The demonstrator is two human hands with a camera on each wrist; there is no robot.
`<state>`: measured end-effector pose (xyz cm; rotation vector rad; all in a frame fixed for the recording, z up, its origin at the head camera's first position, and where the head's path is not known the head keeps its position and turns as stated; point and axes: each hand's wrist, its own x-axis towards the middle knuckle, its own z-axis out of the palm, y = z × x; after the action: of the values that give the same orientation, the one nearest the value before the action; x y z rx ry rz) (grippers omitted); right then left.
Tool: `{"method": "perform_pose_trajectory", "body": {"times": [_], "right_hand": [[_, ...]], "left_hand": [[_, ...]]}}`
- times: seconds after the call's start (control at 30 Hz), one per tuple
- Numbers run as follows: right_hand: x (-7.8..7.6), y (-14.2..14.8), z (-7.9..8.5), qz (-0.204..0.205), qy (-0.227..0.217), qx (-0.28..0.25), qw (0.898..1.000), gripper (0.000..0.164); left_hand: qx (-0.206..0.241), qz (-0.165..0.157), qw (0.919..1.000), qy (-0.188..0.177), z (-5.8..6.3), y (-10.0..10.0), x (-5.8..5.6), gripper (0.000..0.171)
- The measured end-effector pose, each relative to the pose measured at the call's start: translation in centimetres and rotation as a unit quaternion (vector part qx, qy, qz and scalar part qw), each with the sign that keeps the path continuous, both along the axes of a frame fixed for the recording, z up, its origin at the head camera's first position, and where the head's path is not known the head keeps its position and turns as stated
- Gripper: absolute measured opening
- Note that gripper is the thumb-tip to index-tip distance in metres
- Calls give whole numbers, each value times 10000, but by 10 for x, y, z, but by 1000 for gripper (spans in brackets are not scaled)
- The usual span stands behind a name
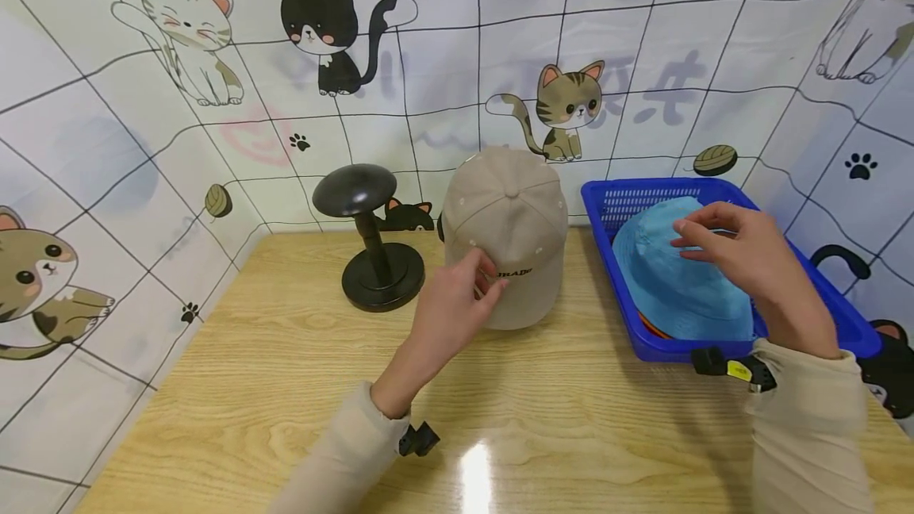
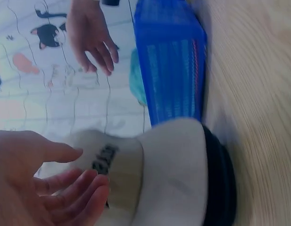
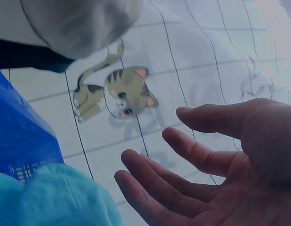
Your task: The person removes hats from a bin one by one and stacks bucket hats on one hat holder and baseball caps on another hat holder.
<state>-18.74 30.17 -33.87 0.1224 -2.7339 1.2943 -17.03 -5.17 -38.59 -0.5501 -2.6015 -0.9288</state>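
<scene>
A beige baseball cap [image 1: 508, 205] with dark lettering stands at the back of the table, its brim toward me. Under its brim, the left wrist view shows a dark round base [image 2: 223, 183]; what bears the cap is mostly hidden. My left hand [image 1: 453, 308] is in front of the cap's left side, fingers loosely bent and nothing between them. To the right, my right hand [image 1: 746, 248] hovers over a light blue bucket hat [image 1: 671, 284], its fingers apart and holding nothing. That hat lies in a blue plastic basket [image 1: 610, 260].
Left of the cap stands a bare black hat stand [image 1: 382, 268] with a domed top. An orange edge shows beneath the bucket hat, and a black curved piece [image 1: 842, 256] sticks up at the basket's right. Cat-print sheets [image 1: 443, 62] enclose the wooden table [image 1: 286, 387].
</scene>
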Motion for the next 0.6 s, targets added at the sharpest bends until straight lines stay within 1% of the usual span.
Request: {"method": "perform_pose_trajectory", "body": {"times": [0.07,0.13,0.2,0.3,0.4,0.47,0.53,0.6], "right_hand": [[0,10,-1,-97,82,-157,9998,44],[0,20,-2,-219,114,-243,9994,43],[0,29,-4,-340,110,-347,9988,43],[2,42,-8,-598,-9,-412,9974,44],[3,52,-13,-917,-145,-285,9953,49],[3,57,-16,-1139,-262,-150,9930,54],[2,63,-19,-1159,-369,-3,9926,59],[1,69,-20,-1082,-515,181,9926,63]], "left_hand": [[-182,-73,9996,182,1,7,3,17],[-308,-169,9991,245,1,15,6,16],[-420,-228,9986,245,1,23,8,16],[-474,-357,9982,114,1,35,10,15],[-392,-568,9976,-62,-2,50,12,16],[-258,-728,9967,-266,-3,62,13,17],[-100,-897,9945,-531,-5,74,12,19],[95,-1028,9905,-914,-7,86,11,22]]}}
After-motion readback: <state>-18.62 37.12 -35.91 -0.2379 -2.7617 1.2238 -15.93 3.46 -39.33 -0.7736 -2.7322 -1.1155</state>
